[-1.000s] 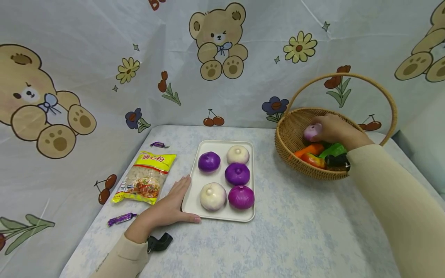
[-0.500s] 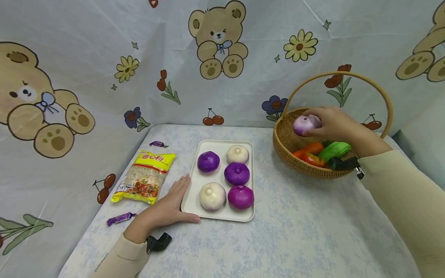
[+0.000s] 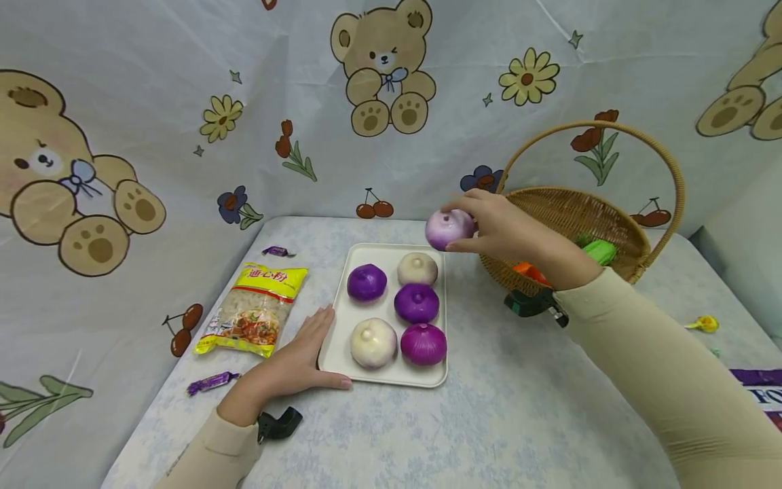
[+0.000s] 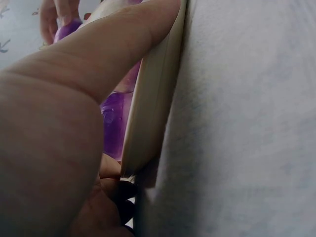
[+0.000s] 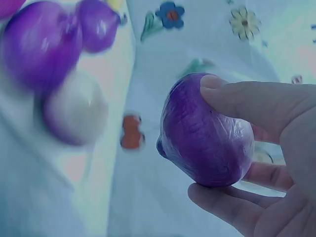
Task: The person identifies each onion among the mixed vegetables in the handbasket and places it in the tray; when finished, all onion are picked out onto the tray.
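In the head view, my right hand (image 3: 502, 227) holds a light purple onion (image 3: 444, 231) over the back right corner of a white tray (image 3: 339, 339). The right wrist view has the thumb on one side of this onion (image 5: 200, 136) and fingers on the other. Several onions lie on the tray: a front white onion (image 3: 374, 343), a back white onion (image 3: 418, 269), and purple ones such as the glossy purple onion (image 3: 424, 344). My left hand (image 3: 296, 363) rests at the tray's front left corner, fingers stretched along its left side, thumb along the front edge.
A wicker basket (image 3: 574, 204) with a tall handle stands at the right, with a green vegetable (image 3: 601, 252) and orange-red ones inside. Left of the tray lie a yellow pasta bag (image 3: 253, 309) and purple-wrapped candies (image 3: 212, 383). A yellow-wrapped item (image 3: 705, 324) lies far right.
My right hand has lifted the light purple onion out of the basket and carried it left to the tray's back right corner. My left hand has stayed at the tray.
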